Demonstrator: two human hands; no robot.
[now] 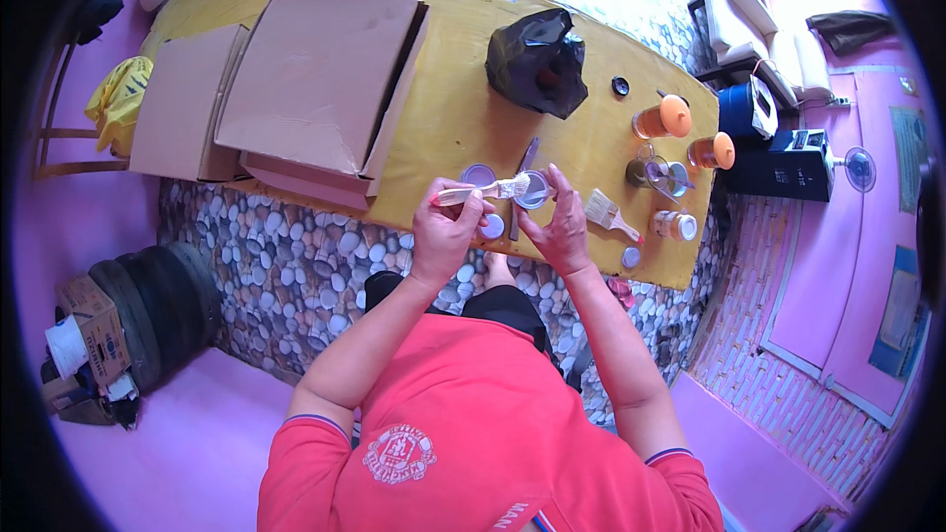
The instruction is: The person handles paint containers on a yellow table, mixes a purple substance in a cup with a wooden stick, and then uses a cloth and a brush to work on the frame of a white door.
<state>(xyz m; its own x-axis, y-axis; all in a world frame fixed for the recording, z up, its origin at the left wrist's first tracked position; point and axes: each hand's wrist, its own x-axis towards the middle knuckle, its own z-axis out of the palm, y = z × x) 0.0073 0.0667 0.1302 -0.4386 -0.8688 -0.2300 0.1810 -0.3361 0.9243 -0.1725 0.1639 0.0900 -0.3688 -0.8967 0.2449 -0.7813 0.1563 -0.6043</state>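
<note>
My left hand [448, 232] pinches the handle of a small flat paintbrush [505, 188], its pale bristles pointing right. Those bristles meet the edge of a small round clear jar [533, 191]. Thumb and fingers of my right hand [562, 227] close around that jar from the right; what it contains is hard to make out. Under the brush lies a long narrow tool [530, 154], partly covered. A round purplish container [478, 175] and a small whitish one [492, 228] rest by my left hand. Right of my right hand lies a second, wider paintbrush [613, 216].
A small white-lidded jar [676, 226] and a small lid [631, 257] are near the yellow table's [443, 49] right front edge. Behind them stand glass mugs [647, 171] and two orange-lidded containers [662, 117]. A black plastic bag [537, 64] and large cardboard box [315, 79] sit farther back.
</note>
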